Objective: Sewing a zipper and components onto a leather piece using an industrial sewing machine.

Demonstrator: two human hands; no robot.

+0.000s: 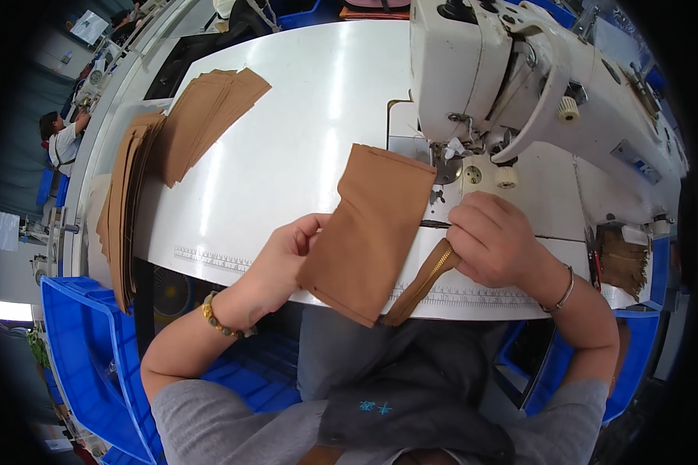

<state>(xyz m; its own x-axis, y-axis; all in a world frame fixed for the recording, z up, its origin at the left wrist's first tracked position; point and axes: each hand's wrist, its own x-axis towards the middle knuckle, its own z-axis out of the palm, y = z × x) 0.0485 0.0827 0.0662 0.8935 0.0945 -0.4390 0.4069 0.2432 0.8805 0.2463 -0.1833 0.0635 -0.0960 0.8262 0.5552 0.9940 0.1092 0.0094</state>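
Note:
A brown fabric panel [372, 225] lies slanted across the front of the white sewing table, its top corner close to the needle area of the sewing machine [473, 77]. My left hand [285, 252] grips the panel's left edge, thumb and fingers closed on it, with part of the fingers hidden behind the cloth. To the right of the panel, my right hand [488, 236] pinches the upper end of a brown zipper [430, 279] with gold-coloured teeth. The zipper's lower end hangs at the table's front edge, beside the panel's bottom corner.
Stacks of brown fabric pieces [205, 112] lie at the far left, one stack [124, 201] draping over the table edge. Blue bins [93, 349] stand below left. A printed ruler [209, 257] runs along the front edge. Another person [63, 141] sits far left.

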